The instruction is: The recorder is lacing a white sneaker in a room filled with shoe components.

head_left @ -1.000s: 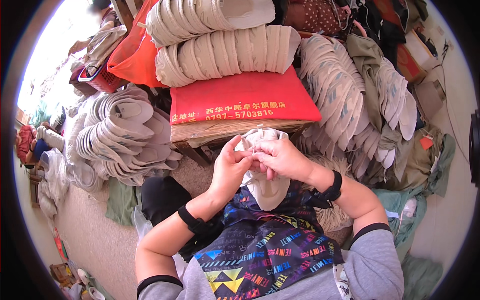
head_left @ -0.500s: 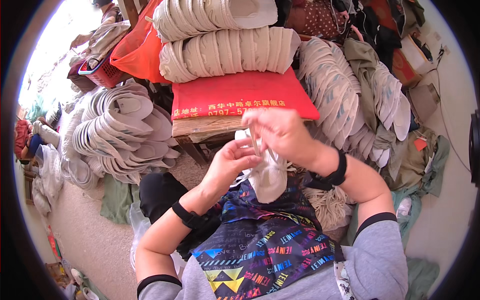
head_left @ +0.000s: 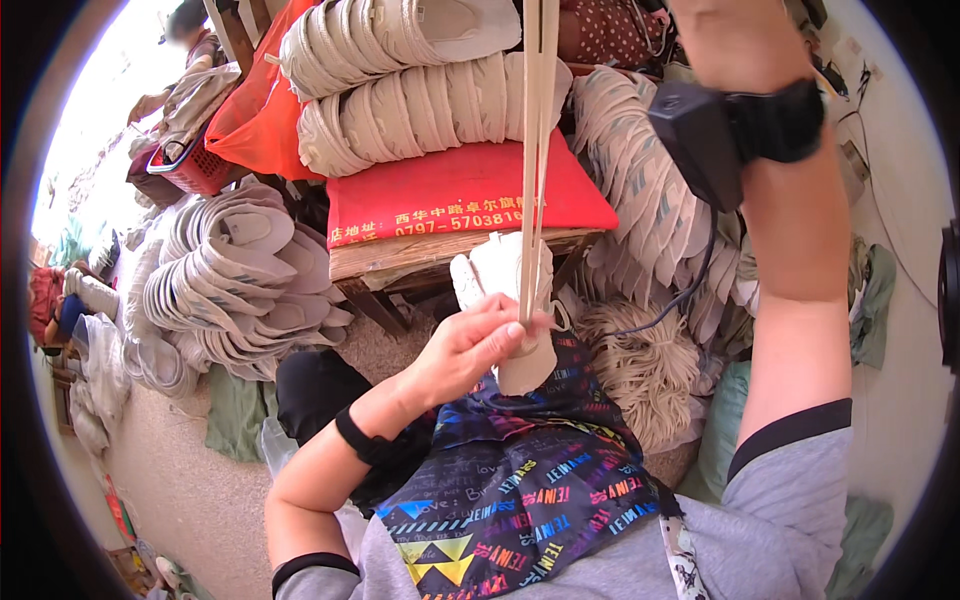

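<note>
An off-white shoe (head_left: pixel 527 372) rests over my lap, its toe toward me. My left hand (head_left: pixel 482 342) is closed on it, thumb and fingers pinched where the laces come out. From that pinch, pale flat shoelaces (head_left: pixel 533 170) rise taut, out past the upper edge of the view. My right hand (head_left: pixel 735 40) is raised high at the upper right, its fingers cut off by the view's edge, so their hold is hidden. A black strapped device (head_left: pixel 690 135) sits on the right wrist, and a black band (head_left: pixel 362 436) circles the left.
Before me stands a wooden stool (head_left: pixel 460 248) with a red bag (head_left: pixel 470 190) on top, bearing stacked shoe uppers (head_left: pixel 410 118). More uppers pile up at left (head_left: pixel 225 280) and right (head_left: pixel 645 170). A bundle of cream laces (head_left: pixel 640 350) lies right of my lap.
My right hand has swung from beside the left hand up to the upper right. The laces now stretch long and straight upward. My left hand has stayed at the shoe.
</note>
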`<state>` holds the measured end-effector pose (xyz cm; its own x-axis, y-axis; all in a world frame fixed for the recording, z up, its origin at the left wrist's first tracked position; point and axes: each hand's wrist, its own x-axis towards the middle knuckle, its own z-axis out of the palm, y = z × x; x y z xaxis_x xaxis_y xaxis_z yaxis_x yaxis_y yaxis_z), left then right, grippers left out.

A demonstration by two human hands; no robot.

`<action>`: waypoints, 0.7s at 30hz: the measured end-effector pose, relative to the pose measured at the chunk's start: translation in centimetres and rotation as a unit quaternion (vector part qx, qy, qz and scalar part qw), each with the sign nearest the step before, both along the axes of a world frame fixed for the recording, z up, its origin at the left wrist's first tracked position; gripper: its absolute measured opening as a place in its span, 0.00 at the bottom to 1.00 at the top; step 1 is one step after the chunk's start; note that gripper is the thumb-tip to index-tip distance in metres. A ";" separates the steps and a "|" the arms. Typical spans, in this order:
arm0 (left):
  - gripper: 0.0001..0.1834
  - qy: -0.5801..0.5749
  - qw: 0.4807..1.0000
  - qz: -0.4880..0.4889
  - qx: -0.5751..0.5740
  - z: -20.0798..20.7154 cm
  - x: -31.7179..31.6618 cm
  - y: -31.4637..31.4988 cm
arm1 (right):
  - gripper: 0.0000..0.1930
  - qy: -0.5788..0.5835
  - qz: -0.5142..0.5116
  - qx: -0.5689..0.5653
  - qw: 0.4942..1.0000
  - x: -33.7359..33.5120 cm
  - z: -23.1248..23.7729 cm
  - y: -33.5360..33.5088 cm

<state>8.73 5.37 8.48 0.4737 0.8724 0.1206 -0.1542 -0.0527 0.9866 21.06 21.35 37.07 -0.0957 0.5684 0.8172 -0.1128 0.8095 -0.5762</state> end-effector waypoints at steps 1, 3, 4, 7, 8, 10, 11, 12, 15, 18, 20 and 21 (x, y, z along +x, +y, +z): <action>0.17 0.023 1.000 -0.013 0.000 -0.1 -0.9 -0.7 | 0.09 -0.027 0.075 -0.027 0.996 -0.7 -2.1 3.4; 0.15 0.042 0.998 -0.024 -0.046 1.7 -1.5 -1.8 | 0.10 -0.102 0.078 -0.064 0.990 1.3 -5.0 6.7; 0.16 0.028 0.998 -0.029 -0.049 3.2 -1.3 -1.7 | 0.09 -0.115 0.050 -0.104 0.987 3.8 -6.1 6.5; 0.17 -0.066 0.987 0.148 0.011 8.6 -2.9 -2.0 | 0.10 -0.229 0.022 -0.159 0.960 5.0 -13.0 7.4; 0.17 -0.066 0.987 0.146 0.010 10.3 -3.6 -1.9 | 0.11 -0.243 0.026 -0.211 0.947 6.2 -15.1 7.4; 0.12 -0.248 0.954 0.142 0.088 12.6 -6.1 -1.1 | 0.11 -0.325 0.078 -0.314 0.889 8.3 -18.3 6.1; 0.10 -0.334 0.923 0.140 0.127 13.9 -7.3 -1.0 | 0.12 -0.333 0.105 -0.354 0.868 9.0 -19.8 5.4; 0.10 -0.349 0.920 0.096 0.149 15.6 -8.7 -1.0 | 0.12 -0.332 0.093 -0.348 0.872 8.5 -20.7 3.9; 0.07 -0.343 0.917 0.080 0.188 16.4 -9.6 0.4 | 0.12 -0.296 0.026 -0.279 0.913 8.1 -24.2 -0.6; 0.05 -0.316 0.931 0.158 0.089 14.8 -7.7 2.1 | 0.09 -0.385 0.078 -0.039 0.919 8.1 -25.7 -6.1; 0.11 -0.271 0.946 0.162 0.075 12.4 -7.0 3.4 | 0.07 -0.451 0.145 0.089 0.876 7.9 -27.2 -10.1; 0.14 -0.271 0.947 0.160 0.059 11.5 -6.7 4.0 | 0.06 -0.485 0.180 0.097 0.850 7.6 -27.6 -12.0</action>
